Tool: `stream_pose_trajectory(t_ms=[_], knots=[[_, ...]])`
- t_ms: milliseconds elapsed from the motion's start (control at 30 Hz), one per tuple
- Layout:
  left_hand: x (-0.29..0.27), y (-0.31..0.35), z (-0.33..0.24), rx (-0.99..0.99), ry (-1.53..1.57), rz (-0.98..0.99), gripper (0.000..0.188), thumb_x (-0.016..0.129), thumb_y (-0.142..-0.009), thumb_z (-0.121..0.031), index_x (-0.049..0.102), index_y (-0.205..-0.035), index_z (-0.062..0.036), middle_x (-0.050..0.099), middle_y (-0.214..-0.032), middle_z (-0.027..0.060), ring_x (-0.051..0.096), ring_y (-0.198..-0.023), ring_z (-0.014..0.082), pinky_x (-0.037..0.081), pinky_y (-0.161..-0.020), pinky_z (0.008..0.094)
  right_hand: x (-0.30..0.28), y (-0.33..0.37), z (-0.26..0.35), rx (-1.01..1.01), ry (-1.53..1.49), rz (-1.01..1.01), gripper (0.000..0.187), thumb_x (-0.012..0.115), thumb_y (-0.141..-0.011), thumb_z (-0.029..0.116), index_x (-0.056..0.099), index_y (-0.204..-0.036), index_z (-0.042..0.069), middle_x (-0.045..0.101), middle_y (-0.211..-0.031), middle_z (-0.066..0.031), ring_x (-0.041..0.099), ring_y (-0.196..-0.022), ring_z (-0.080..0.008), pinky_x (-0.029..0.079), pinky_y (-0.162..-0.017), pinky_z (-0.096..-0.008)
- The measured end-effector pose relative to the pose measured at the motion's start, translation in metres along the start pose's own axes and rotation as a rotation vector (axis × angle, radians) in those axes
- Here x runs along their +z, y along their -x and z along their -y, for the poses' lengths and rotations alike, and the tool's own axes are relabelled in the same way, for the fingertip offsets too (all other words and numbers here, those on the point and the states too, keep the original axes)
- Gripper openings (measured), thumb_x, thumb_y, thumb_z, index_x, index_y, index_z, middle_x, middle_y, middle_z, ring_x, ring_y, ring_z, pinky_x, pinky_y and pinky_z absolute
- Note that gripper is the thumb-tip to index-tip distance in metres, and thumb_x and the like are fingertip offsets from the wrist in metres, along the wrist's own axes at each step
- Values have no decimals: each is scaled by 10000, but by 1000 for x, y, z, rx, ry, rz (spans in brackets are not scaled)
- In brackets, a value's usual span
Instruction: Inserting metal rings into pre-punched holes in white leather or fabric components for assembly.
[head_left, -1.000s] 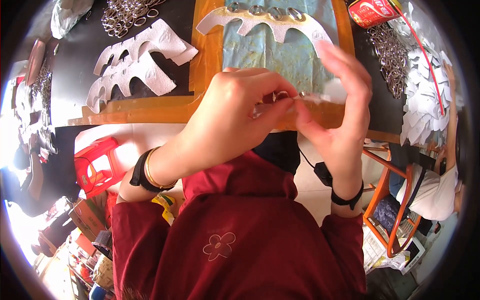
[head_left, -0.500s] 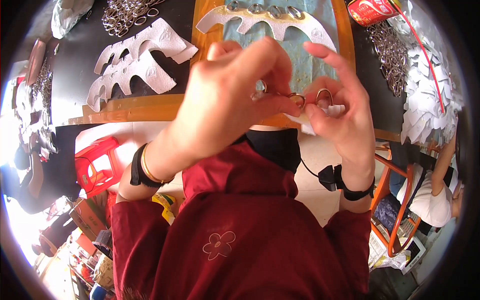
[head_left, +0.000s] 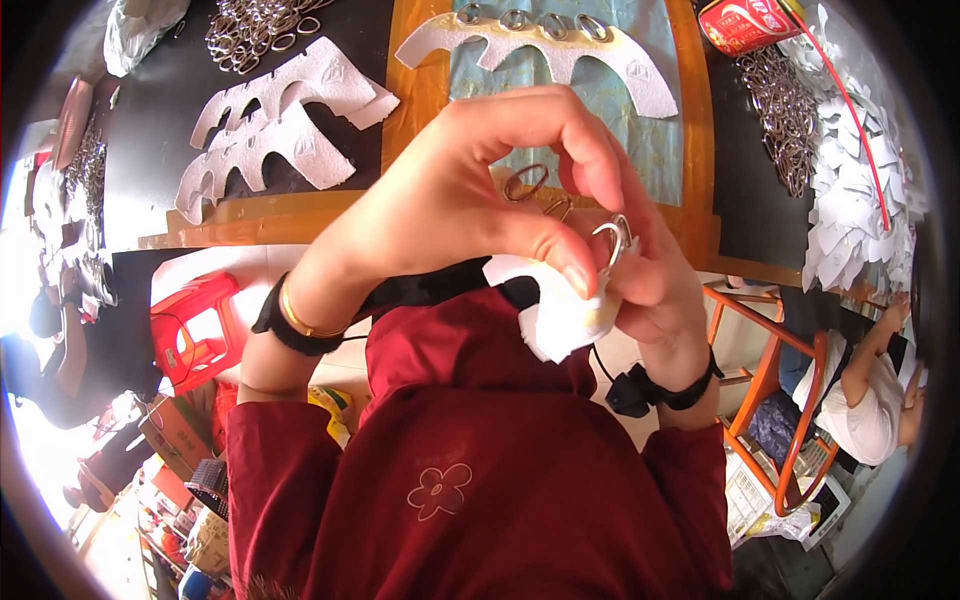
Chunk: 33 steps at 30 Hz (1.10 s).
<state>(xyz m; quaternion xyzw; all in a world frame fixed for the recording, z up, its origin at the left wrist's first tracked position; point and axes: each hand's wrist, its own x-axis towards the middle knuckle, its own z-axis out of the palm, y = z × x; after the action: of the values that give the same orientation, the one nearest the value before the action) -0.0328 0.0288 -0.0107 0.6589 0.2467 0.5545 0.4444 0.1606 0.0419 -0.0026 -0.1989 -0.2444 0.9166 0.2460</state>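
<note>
In front of my chest I hold a white felt-like strip [head_left: 575,315], bent over, with several metal rings [head_left: 526,182] along it. My left hand [head_left: 470,190] has its thumb pressed on the strip near a ring, its fingers curled above. My right hand [head_left: 665,285] grips the strip's other side, its thumb and fingers close to an upright ring [head_left: 616,236]. The hands partly hide the rings between them. Beyond, a similar white strip [head_left: 640,75] lies on the blue-green sheet [head_left: 655,145] with rings along its yellowish edge.
More white cut strips [head_left: 290,140] lie on the black table at left, below a heap of metal rings [head_left: 250,35]. To the right are another ring heap [head_left: 780,115], a red can [head_left: 750,25] with a red straw, and piled white pieces [head_left: 855,190]. A person [head_left: 865,400] sits at far right.
Both hands have come nearer my body with the strip. It has tipped so its white face shows more, and my left hand's fingers have spread over the rings.
</note>
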Motion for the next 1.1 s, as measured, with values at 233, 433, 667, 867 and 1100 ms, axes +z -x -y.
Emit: stream_pose_trajectory(t_ms=[233, 433, 667, 867, 1100], knots=[[-8, -5, -22, -920, -51, 310, 345, 785, -789, -307, 666, -940, -21, 641, -802, -17, 561, -696, 47, 451, -619, 222, 14, 5, 29, -270, 1041, -195, 759, 602, -735, -54, 313, -1430, 48, 583, -758, -42, 548, -706, -51, 424, -646, -168], [-4, 0, -21, -562, -366, 354, 221, 750, -811, -216, 679, -916, -35, 656, -781, 39, 593, -699, 99, 441, -610, 266, 18, 4, 30, -257, 1071, -246, 702, 590, -743, -88, 370, -1396, 45, 587, -764, -38, 545, -686, -44, 434, -626, -164], [-16, -5, -24, -773, -250, 300, 486, 588, -933, -388, 509, -1261, -39, 621, -856, 68, 625, -805, 158, 486, -721, 297, 1, 7, 35, -225, 952, -281, 575, 602, -795, -87, 489, -1329, 91, 631, -852, -39, 554, -785, -31, 473, -667, -171], [-31, 10, -9, -745, -138, 122, 480, 704, -864, -176, 503, -1266, -7, 645, -881, 55, 634, -764, 106, 505, -721, 249, -24, 14, 46, -275, 948, -328, 558, 639, -818, -63, 479, -1338, 60, 638, -891, -61, 563, -784, -46, 478, -697, -189], [-11, 20, 0, -915, -168, -48, 298, 666, -859, -72, 565, -1124, 20, 666, -926, 77, 668, -801, 123, 547, -733, 242, -40, 3, 42, -1034, 2106, -493, 294, 724, -761, -2, 674, -1046, 51, 660, -928, -77, 624, -739, -176, 494, -675, -291]])
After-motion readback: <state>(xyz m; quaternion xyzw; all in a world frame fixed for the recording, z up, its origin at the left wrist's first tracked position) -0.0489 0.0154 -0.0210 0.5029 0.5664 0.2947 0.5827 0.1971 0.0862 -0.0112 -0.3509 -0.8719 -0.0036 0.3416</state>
